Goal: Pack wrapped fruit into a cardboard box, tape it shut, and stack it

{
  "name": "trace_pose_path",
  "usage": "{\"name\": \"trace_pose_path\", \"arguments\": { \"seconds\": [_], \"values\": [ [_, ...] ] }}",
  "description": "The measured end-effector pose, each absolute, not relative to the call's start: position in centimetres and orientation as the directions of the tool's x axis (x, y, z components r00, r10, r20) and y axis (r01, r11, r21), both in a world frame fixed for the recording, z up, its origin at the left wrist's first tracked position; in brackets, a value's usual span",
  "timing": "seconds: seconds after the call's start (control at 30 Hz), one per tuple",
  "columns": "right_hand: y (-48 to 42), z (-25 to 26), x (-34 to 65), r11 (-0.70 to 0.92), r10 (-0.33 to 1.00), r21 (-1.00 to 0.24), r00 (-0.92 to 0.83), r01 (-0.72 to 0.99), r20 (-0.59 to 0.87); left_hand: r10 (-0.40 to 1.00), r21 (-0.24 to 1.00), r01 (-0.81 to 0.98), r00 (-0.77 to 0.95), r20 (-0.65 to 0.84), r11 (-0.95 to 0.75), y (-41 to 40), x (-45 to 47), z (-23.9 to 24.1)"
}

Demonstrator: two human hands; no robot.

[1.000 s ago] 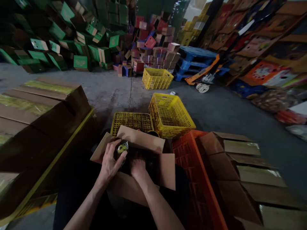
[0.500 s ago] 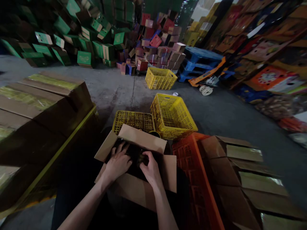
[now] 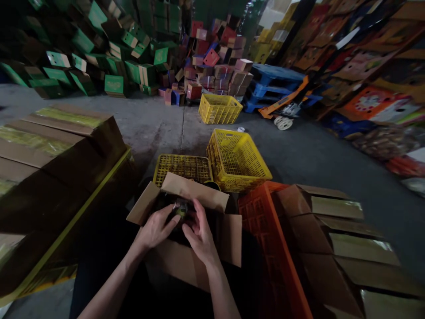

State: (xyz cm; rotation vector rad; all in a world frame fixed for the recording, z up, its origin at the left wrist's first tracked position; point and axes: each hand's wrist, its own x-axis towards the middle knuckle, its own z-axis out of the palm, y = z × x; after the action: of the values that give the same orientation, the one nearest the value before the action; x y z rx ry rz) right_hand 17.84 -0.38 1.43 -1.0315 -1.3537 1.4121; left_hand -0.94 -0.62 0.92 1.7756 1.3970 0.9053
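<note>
An open cardboard box with its flaps spread is in front of my lap. Over its dark inside, a small greenish item in shiny clear wrapping is held between my two hands. My left hand has its thumb and fingers closed on the item's left side. My right hand curls around its right side, thumb below and fingers above. What the item is, I cannot make out. The box's contents are too dark to tell.
Taped cartons sit in a yellow crate at left and in an orange crate at right. Beyond the box are an upturned yellow crate and a yellow basket. Farther back are another yellow crate, an orange pallet jack and piled boxes.
Both hands have risen from inside the box and come closer together. The wrapped greenish item now shows between them. The view has shifted slightly.
</note>
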Motion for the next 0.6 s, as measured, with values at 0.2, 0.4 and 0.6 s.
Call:
{"name": "trace_pose_path", "arguments": {
  "seconds": [0.2,0.4,0.6],
  "values": [
    [0.6,0.7,17.7,-0.024,0.993,-1.000,-0.118,0.000,-0.023,0.991,0.902,0.427,0.132,0.012,-0.068,-0.8,-1.1,1.1],
    [0.5,-0.4,18.1,-0.123,0.991,-0.991,0.037,-0.053,-0.125,0.984,0.917,0.381,0.169,0.059,-0.120,-0.6,-1.0,0.3],
    [0.6,-1.3,18.3,-0.038,0.983,-0.966,0.166,-0.256,-0.083,1.000,0.950,0.312,0.022,0.018,-0.024,0.1,-0.9,-1.2]
  ]
}}
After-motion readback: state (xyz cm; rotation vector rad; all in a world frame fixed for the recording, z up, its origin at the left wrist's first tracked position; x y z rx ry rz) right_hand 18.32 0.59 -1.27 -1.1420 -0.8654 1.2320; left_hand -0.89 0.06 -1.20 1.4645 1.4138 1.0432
